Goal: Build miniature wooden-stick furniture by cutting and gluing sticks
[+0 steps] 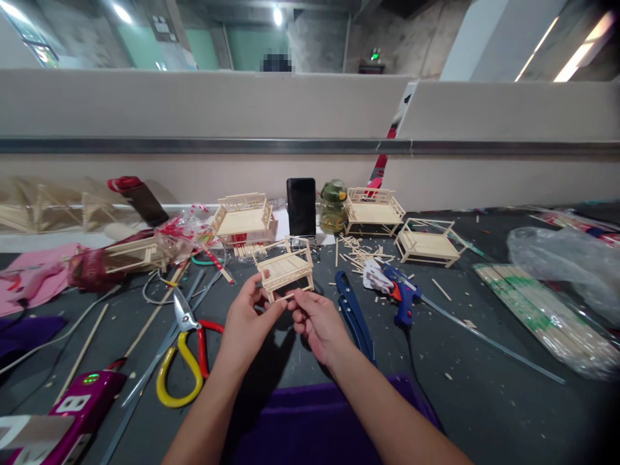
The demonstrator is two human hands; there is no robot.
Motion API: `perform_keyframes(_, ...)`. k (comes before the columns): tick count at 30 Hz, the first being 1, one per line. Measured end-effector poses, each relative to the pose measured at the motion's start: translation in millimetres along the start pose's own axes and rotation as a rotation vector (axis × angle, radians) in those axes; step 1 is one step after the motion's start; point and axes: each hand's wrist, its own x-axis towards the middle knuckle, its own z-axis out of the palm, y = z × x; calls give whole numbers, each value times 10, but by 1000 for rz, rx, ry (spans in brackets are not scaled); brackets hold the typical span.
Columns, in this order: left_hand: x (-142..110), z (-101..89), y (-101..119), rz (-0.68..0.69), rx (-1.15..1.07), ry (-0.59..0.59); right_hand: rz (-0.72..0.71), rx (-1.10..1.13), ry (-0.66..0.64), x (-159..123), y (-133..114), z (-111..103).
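My left hand [248, 326] is closed around the near left corner of a miniature stick-built bench [285, 268], which it holds tilted above the table. The bench has a slatted seat, railings and thin legs. Fingers of my right hand [320, 326] pinch the end of a thin wooden stick [283, 299] along the bench's lower front. Whether this stick is fixed to the bench, I cannot tell. To the right of my right hand lies a dark blue cutter [353, 316]. Scissors [186, 345] with one yellow and one red handle lie left of my left forearm.
Behind stand similar stick models [245, 216], a phone [301, 206] and a green-lidded bottle [333, 206]. A blue glue gun [405, 300] lies right near cut sticks [363, 255]. Bagged sticks [547, 316] are far right; a magenta power strip [84, 410] is front left.
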Motion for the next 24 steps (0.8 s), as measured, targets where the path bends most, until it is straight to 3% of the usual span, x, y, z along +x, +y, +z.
perform_keyframes(16, 42, -166, 1, -33, 6, -138, 27, -16, 16, -20, 84, -1)
perform_keyframes(20, 61, -191, -45, 1, 31, -176, 39, -187, 62, -58, 60, -20)
perform_keyframes(24, 68, -203, -132, 48, 232, -126, 1, -536, 64, -99, -71, -99)
